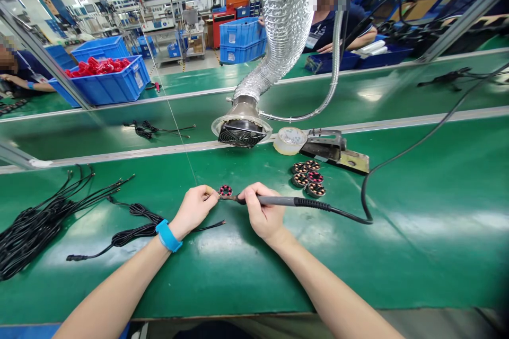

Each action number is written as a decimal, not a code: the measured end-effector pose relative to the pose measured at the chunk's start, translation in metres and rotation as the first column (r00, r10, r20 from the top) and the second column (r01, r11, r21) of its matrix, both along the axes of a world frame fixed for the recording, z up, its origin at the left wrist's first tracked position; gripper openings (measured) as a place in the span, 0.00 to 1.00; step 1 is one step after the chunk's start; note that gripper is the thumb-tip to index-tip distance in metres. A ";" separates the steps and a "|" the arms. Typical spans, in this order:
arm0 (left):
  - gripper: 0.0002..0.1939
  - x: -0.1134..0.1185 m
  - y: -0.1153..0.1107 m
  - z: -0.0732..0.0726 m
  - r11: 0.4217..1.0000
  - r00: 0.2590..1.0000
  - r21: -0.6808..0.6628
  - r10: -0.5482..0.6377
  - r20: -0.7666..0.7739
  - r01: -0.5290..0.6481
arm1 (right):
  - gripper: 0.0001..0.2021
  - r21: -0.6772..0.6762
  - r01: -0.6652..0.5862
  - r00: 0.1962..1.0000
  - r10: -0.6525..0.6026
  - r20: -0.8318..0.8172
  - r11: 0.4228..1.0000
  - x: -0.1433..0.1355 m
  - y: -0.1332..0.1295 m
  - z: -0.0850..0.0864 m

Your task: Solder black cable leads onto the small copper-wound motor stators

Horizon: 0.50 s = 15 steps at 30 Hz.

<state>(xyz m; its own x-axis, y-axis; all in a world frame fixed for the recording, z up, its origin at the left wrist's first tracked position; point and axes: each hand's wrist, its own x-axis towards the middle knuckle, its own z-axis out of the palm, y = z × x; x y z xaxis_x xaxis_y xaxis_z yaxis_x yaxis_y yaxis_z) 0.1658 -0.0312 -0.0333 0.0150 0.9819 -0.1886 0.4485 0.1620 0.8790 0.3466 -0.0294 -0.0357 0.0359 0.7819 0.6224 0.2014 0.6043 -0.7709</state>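
Note:
My right hand [264,212] grips a soldering iron [278,201] like a pen, its tip pointing left. That tip meets a small round motor stator [226,190] with pink and black windings, lying on the green bench. On the stator's left side, my left hand [198,205] is closed in a pinch. A thin solder wire [183,143] runs down from above to these fingers; its end is hidden by them. Beneath my left wrist, which wears a blue band [169,235], lies a coiled black cable [137,230]. Several more stators [308,177] sit grouped right of my right hand.
A fume duct [242,132] hangs beyond my hands. Behind the stators are a tape roll [290,140] and an iron stand [338,151]. Black cables [40,217] pile at left. The iron's cord [363,196] loops rightward. Co-workers sit across the bench near blue bins [107,85].

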 end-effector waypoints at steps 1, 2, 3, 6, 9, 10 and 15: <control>0.17 0.000 0.000 0.000 1.000 1.000 0.002 0.000 -0.002 0.000 | 0.16 -0.005 0.000 1.000 0.000 -0.002 1.000 0.000 0.000 0.000; 0.17 0.000 0.000 0.000 1.000 1.000 0.003 -0.001 -0.006 0.001 | 0.16 -0.008 0.001 1.000 -0.001 -0.005 1.000 0.000 0.000 0.000; 0.17 0.000 0.000 -0.001 1.000 1.000 0.005 -0.001 -0.010 0.001 | 0.16 -0.011 0.000 1.000 0.000 -0.008 1.000 0.000 0.000 0.000; 0.16 -0.001 0.000 -0.001 1.000 1.000 0.000 -0.005 -0.011 0.005 | 0.15 -0.011 -0.009 1.000 0.009 -0.015 1.000 -0.001 0.000 0.000; 0.15 -0.001 0.000 -0.002 1.000 1.000 -0.011 -0.005 0.001 0.005 | 0.15 -0.008 -0.014 0.999 0.014 -0.029 1.000 -0.001 0.000 0.000; 0.15 -0.001 0.000 -0.002 1.000 1.000 -0.013 -0.005 0.004 0.005 | 0.15 -0.009 -0.009 0.999 0.009 -0.036 1.000 -0.001 0.000 0.000; 0.15 -0.002 0.000 -0.002 1.000 1.000 -0.014 -0.013 0.003 0.013 | 0.15 -0.024 0.055 0.995 -0.057 -0.082 0.998 0.001 0.000 -0.002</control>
